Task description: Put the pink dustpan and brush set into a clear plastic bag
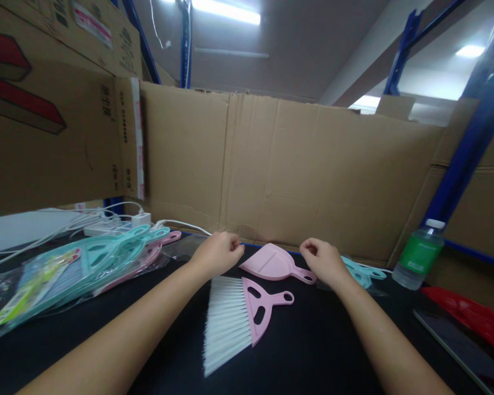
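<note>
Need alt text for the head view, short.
Two bare hands, left hand and right hand, rest with curled fingers on a black table either side of a pink dustpan, with a pink hand brush lying in front. Packaged teal and pink sets lie at left, a green bottle at right, a cardboard wall behind.

a pink dustpan [273, 261] lies flat on the black table, its mouth toward the cardboard wall, its looped handle pointing right. just in front of it lies a pink brush [247, 315] with white bristles fanned toward the near-left, its handle also pointing right.
</note>
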`<state>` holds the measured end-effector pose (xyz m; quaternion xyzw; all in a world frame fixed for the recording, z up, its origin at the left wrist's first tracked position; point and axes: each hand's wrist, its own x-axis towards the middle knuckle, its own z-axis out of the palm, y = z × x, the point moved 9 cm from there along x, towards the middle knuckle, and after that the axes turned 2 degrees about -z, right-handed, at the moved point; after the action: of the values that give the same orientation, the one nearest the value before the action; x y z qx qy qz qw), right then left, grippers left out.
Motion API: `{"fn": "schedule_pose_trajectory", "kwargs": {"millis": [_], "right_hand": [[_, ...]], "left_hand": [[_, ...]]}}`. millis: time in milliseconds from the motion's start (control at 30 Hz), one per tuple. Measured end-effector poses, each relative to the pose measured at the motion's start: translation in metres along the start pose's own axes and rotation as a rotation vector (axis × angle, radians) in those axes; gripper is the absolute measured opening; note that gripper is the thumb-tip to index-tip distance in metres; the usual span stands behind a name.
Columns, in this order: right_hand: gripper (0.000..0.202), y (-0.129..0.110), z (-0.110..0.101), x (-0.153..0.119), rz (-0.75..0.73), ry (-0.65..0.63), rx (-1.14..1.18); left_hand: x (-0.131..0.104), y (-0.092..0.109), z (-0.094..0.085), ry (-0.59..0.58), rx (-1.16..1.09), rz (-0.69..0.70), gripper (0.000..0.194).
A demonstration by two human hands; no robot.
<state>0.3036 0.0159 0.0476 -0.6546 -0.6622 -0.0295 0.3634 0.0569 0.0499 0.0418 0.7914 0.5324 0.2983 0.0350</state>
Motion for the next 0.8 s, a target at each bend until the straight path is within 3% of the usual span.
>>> {"fn": "schedule_pose_trajectory", "kwargs": {"millis": [800], "right_hand": [[0.017, -0.012, 0.001, -0.004, -0.05, -0.038, 0.021]], "left_hand": [[-0.003, 0.005, 0.007, -0.054, 0.013, 0.005, 0.023]]}}
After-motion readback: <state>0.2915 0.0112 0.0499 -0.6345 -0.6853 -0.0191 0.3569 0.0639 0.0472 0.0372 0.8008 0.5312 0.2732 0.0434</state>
